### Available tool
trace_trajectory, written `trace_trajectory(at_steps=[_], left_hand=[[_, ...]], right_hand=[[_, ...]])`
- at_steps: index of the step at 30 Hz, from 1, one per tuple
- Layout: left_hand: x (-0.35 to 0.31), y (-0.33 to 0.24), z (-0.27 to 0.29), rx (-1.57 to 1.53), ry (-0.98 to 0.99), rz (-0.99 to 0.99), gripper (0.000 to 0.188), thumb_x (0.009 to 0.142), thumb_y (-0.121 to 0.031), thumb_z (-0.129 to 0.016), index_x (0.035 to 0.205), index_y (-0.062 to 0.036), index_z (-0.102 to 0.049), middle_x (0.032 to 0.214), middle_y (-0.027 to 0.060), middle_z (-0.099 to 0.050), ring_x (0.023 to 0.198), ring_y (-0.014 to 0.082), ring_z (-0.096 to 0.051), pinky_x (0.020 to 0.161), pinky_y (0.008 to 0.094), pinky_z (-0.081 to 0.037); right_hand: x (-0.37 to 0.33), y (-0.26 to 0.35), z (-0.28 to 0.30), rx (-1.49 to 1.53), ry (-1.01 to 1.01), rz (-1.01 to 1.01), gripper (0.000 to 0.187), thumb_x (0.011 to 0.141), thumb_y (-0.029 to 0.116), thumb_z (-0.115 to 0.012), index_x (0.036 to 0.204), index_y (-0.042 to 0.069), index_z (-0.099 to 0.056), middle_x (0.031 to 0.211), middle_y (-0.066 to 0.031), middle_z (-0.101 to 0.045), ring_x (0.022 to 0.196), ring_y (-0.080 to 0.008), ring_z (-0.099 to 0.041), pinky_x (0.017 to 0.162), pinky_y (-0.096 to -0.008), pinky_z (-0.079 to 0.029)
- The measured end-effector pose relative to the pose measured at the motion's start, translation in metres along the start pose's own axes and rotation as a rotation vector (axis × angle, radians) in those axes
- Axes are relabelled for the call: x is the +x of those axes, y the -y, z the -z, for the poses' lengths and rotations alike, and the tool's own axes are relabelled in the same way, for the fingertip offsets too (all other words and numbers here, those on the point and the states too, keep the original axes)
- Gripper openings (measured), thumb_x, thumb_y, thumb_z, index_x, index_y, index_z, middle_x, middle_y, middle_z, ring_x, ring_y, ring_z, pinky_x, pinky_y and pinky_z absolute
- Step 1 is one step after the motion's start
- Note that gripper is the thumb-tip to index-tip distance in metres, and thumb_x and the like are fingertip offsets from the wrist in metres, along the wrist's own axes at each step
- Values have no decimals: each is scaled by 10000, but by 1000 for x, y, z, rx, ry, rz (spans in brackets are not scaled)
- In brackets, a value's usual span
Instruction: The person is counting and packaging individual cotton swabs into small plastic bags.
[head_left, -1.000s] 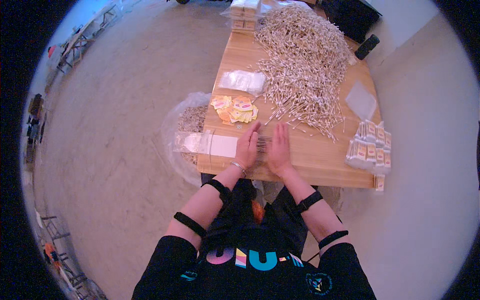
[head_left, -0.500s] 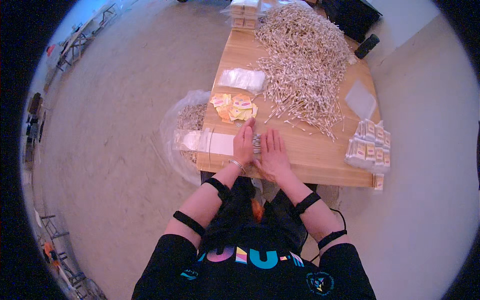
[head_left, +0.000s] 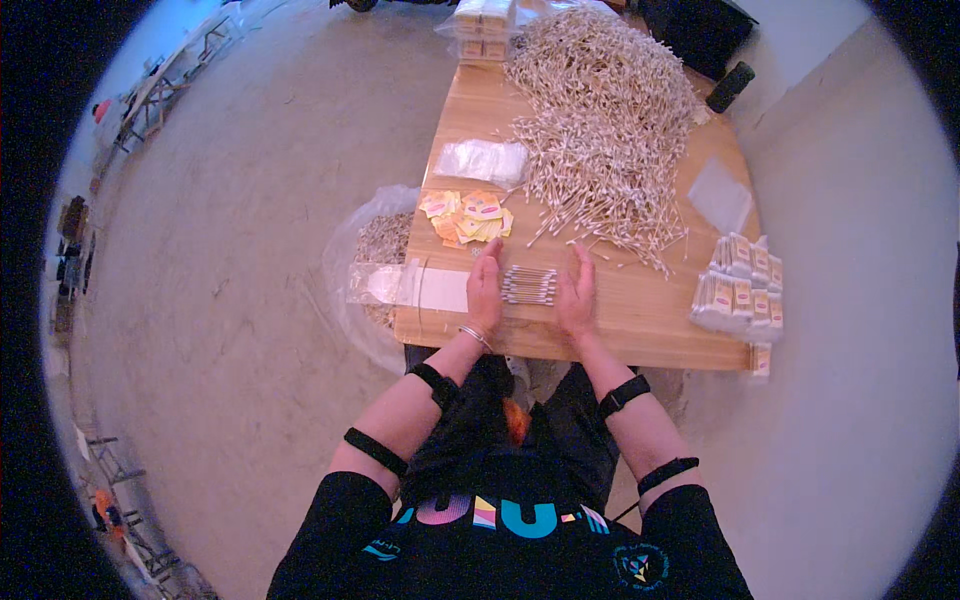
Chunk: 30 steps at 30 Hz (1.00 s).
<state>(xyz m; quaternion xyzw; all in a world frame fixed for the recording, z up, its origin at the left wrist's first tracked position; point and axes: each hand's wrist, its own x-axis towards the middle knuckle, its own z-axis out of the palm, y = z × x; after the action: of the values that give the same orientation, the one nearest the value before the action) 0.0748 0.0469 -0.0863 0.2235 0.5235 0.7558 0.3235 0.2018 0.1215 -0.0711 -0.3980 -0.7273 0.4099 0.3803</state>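
Observation:
A flat layer of cotton swabs [head_left: 529, 285] lies side by side on the wooden table [head_left: 640, 318], the sticks running left to right. My left hand [head_left: 485, 292] stands on edge at the swabs' left ends, fingers stretched out and palm turned inward. Facing it, my right hand [head_left: 577, 297] is on edge at the right ends, its fingers also straight. Neither hand grips anything; whether the palms touch the tips is hard to tell. Left of my left hand is a white strip [head_left: 440, 288] with a clear plastic sleeve [head_left: 380, 283] over the table's edge.
A large heap of loose cotton swabs [head_left: 605, 130] covers the far table. Orange-yellow cards [head_left: 468, 218] and clear bags [head_left: 482, 162] sit at left. Filled packs [head_left: 740, 285] are stacked at right, near a clear sheet [head_left: 720, 195]. An open bag of swabs [head_left: 383, 240] stands beside the table.
My right hand has moved right and turned from palm-down over the swabs to on edge at their right ends, uncovering the layer. My left hand has stayed nearly in place.

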Motion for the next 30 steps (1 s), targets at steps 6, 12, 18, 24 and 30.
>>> trace_trajectory(at_steps=[6, 12, 18, 24, 30], left_hand=[[-6, -6, -2, 128, 61, -10, 529, 969, -361, -331, 1298, 48, -395, 1319, 165, -445, 1244, 241, -392, 1040, 314, -274], [-6, -7, 2, 100, 77, -10, 548, 973, -359, -329, 1321, 63, -352, 1349, 173, -409, 1259, 242, -377, 1047, 317, -270], [-6, -11, -3, -103, -16, 17, 518, 977, -310, -349, 1320, 78, -336, 1354, 196, -386, 1264, 257, -371, 1059, 337, -273], [-5, -6, -2, -80, 7, -12, 499, 976, -295, -360, 1312, 74, -350, 1338, 191, -407, 1255, 251, -385, 1051, 334, -291], [-3, -3, 3, -16, 11, -28, 500, 972, -313, -369, 1299, 65, -379, 1311, 182, -443, 1236, 244, -408, 1042, 326, -301]], right_hand=[[-5, 21, -30, 190, 53, -43, 467, 877, 151, -427, 1300, -36, -360, 1337, -173, -393, 1274, -272, -333, 1071, -343, -219], [-4, 23, -31, 275, -1, -87, 476, 867, 137, -432, 1299, -48, -353, 1338, -178, -393, 1270, -265, -340, 1075, -351, -213], [6, 11, -12, -271, 169, 186, 268, 830, 98, -488, 1075, 20, -565, 1121, -138, -536, 1096, -304, -452, 961, -384, -339], [8, 10, -11, -461, 175, 343, 166, 785, 83, -542, 930, 83, -622, 1015, -102, -553, 1015, -289, -457, 896, -393, -365], [15, 19, -6, -585, 177, 362, 223, 787, 75, -531, 996, 65, -608, 1045, -95, -540, 1025, -308, -456, 904, -402, -362]])
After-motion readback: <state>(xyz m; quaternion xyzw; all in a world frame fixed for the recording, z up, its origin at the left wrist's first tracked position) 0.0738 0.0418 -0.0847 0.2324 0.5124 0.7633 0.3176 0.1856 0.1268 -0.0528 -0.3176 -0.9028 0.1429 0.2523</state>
